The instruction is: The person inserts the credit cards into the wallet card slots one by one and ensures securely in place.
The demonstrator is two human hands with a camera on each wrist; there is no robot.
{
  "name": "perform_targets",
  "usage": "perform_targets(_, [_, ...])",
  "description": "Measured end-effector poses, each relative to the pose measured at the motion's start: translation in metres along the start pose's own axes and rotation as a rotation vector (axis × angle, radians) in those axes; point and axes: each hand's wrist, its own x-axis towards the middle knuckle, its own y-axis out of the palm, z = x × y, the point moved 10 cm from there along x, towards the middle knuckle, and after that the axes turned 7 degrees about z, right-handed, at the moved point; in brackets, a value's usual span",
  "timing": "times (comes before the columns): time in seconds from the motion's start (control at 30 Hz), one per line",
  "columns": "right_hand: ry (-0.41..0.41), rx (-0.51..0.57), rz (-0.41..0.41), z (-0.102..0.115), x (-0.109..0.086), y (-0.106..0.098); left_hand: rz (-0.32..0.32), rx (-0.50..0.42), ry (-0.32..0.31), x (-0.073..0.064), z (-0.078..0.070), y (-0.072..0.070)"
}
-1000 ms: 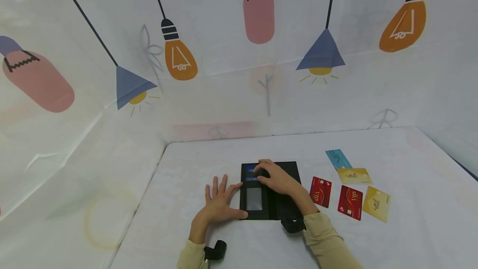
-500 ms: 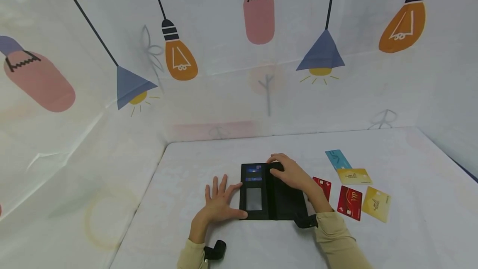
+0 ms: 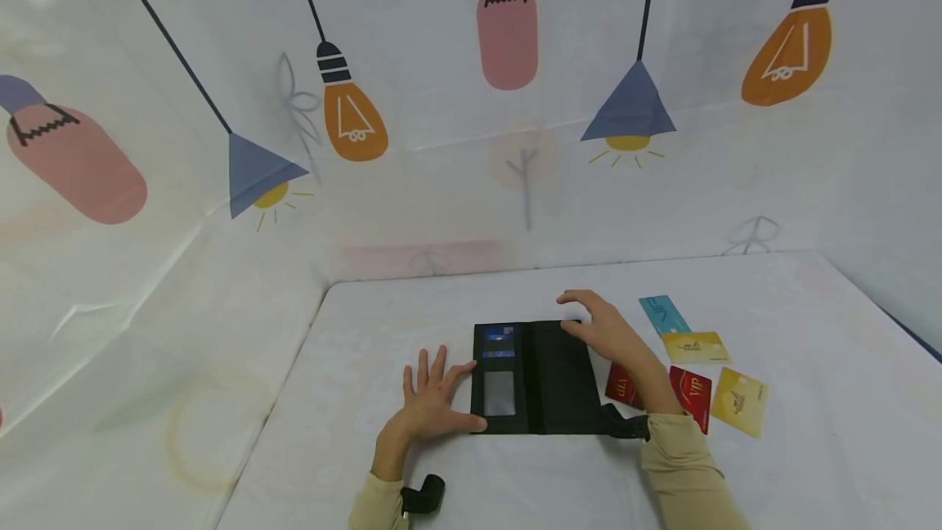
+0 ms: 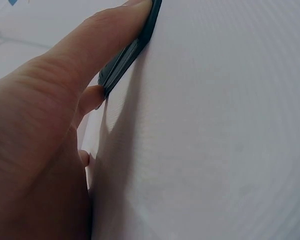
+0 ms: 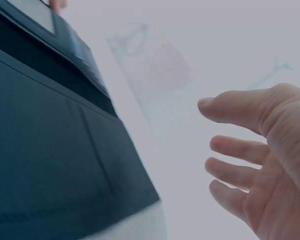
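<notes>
A black bifold wallet lies spread flat on the white table. Blue cards show in the slots of its left half, above a clear window. My left hand has its fingers spread, with thumb and forefinger touching the wallet's left edge. In the left wrist view the thumb presses on the wallet's edge. My right hand is at the wallet's far right corner, fingers loosely bent and holding nothing. The right wrist view has this hand apart from the wallet.
Right of the wallet lie two red VIP cards, one partly under the right forearm. Two gold cards and a teal card lie beyond. A patterned white sheet rises behind the table.
My right hand has moved off the wallet's left half, rightward across to its far right corner. The blue cards have come into fuller view. My left hand stays put.
</notes>
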Motion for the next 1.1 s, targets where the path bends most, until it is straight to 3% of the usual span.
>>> perform_targets(0.3, [0.048,-0.021,-0.038,-0.028,-0.023,-0.038,0.010,-0.003,-0.013,-0.003,0.000,0.000])
perform_targets(0.5, [0.127,-0.107,-0.033,-0.050,-0.043,-0.059,0.010,-0.006,-0.005,-0.001,0.001,0.001])
perform_targets(0.77, [0.200,-0.195,0.014,-0.086,-0.067,-0.074,0.013,-0.001,-0.002,0.002,0.004,0.005])
perform_targets(1.1, [0.253,-0.214,0.060,-0.111,-0.090,-0.086,0.006,0.017,-0.008,0.001,0.002,0.001])
